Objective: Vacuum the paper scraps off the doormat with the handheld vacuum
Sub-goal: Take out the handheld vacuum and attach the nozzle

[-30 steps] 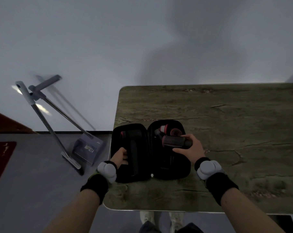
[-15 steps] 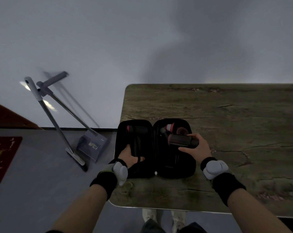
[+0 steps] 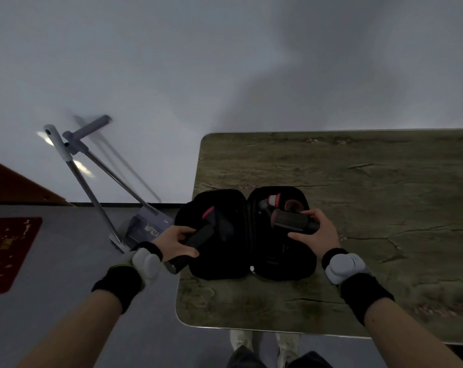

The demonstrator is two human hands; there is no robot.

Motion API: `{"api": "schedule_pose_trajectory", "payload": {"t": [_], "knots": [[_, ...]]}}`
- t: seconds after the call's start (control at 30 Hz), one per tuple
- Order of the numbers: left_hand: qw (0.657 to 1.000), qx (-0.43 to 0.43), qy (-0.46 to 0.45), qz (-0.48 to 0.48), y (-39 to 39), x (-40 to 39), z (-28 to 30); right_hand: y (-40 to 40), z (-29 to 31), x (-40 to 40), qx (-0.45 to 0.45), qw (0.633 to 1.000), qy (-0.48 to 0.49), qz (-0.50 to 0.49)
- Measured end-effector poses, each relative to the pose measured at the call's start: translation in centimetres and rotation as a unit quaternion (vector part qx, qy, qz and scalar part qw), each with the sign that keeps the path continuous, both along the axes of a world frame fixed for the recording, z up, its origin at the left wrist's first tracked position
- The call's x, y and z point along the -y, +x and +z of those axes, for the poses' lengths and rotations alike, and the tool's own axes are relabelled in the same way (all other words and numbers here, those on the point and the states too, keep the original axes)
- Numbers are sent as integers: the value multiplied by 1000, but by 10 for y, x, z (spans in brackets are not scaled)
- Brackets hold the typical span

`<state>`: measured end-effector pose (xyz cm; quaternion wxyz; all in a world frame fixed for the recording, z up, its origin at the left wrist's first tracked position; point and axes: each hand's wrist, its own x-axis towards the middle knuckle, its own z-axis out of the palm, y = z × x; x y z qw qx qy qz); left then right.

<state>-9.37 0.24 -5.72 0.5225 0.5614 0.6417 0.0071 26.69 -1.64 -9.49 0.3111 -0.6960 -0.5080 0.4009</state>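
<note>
Now both hands grip black parts over the open case [image 3: 251,261].

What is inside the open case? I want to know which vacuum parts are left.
The case shows a pink-and-white part and a round piece at its top right. The hands and dark lining hide the rest.

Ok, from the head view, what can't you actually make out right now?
- Doormat: cut off by the left edge; pale specks on it too small to identify.
- Black part in the left hand: fingers cover its middle, and black on the black case hides its outline.
- Cylinder in the right hand: its far end is covered by the fingers.
- Dustpan: partly behind the table corner and case.
</note>
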Motion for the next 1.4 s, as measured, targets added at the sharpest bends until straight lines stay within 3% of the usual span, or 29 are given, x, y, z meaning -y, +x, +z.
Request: {"api": "schedule_pose_trajectory", "payload": {"t": [0.23,0.33,0.47,0.6,0.8,0.93,1.0,1.17,1.4], "knots": [[968,-163,143,-126,-12,1,18,-6,5,-3,6,1000,-13,-19],[961,-174,173,-130,-20,-2,33,-7,15,-7,-6,999,-38,-20],[982,-38,186,-15,-26,2,50,-7,23,-12,-94,991,-80,-56],[971,50,218,82,-19,1,67,-17,49,-26,-204,974,-80,-57],[955,120,254,94,21,-7,91,-45,103,-51,-345,938,-11,13],[941,185,253,128,49,-10,100,-38,124,-60,-363,931,11,36],[940,205,240,130,61,-12,109,-29,135,-65,-335,941,23,50],[929,266,229,114,75,-22,134,-11,178,-70,-159,973,33,164],[935,265,230,56,70,-24,156,0,213,-76,-103,965,85,227]]}}
